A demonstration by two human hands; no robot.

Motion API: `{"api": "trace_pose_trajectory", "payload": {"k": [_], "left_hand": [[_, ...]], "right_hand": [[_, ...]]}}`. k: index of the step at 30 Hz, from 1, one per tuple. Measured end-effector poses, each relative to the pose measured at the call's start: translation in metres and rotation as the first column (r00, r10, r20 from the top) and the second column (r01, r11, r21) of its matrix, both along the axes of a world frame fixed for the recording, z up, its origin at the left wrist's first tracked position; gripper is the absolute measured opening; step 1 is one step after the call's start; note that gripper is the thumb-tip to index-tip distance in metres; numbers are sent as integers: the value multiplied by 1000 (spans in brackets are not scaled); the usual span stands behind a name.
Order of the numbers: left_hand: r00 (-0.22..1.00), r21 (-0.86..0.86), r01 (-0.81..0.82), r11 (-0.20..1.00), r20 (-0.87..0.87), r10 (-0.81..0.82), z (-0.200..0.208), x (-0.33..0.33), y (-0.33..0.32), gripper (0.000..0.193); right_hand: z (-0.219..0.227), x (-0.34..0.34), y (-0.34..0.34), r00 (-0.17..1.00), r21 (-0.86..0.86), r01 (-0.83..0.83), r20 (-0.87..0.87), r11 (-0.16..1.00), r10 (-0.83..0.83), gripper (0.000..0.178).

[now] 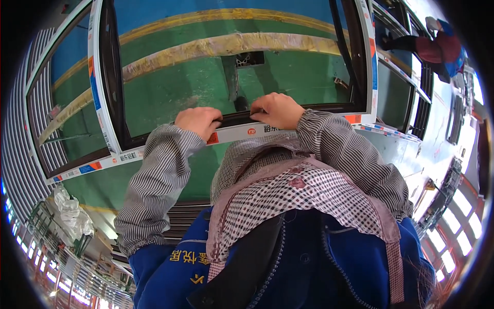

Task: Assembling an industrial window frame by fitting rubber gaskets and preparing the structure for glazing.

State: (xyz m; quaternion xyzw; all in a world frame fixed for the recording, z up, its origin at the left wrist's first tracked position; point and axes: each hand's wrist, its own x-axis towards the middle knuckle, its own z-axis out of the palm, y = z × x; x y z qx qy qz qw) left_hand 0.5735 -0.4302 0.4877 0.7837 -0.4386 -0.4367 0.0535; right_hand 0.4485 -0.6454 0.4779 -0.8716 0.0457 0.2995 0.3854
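Note:
In front of me lies a large window frame (234, 135), its outer face covered in white film with red and blue patches. A black sealing strip (343, 46) runs along its dark inner edge, bowing away from the frame on the right side. My left hand (199, 121) is closed at the near rail, fingers curled over the dark inner edge. Just to its right, my right hand (278, 110) pinches at the same edge, thumb and fingers together. The strip between the two hands is partly hidden by my fingers.
More framed panels lie to the left (67, 103) and right (396, 98). Through the opening show a green floor (180, 87) and a bar wrapped in yellowish film (206, 49). Another person (442, 49) stands at the far right. Crumpled plastic (72, 213) hangs at the lower left.

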Motion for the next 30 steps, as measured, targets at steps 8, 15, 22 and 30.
{"api": "trace_pose_trajectory", "payload": {"k": [8, 15, 22, 30], "left_hand": [[954, -495, 52, 867, 281, 103, -23, -49, 5, 38], [964, -587, 148, 796, 267, 18, -27, -42, 11, 33], [921, -446, -95, 890, 300, 249, -13, -27, 52, 38], [936, -535, 175, 827, 350, 28, -23, -14, 64, 28]], "right_hand": [[-2, -14, 42, 894, -54, -84, 437, 995, 99, 42], [-5, -15, 36, 838, -53, -212, 504, 976, 209, 38], [-5, 0, 70, 868, -95, -75, 483, 993, 112, 40], [-5, 19, 73, 780, -66, -369, 520, 927, 348, 42]]}}
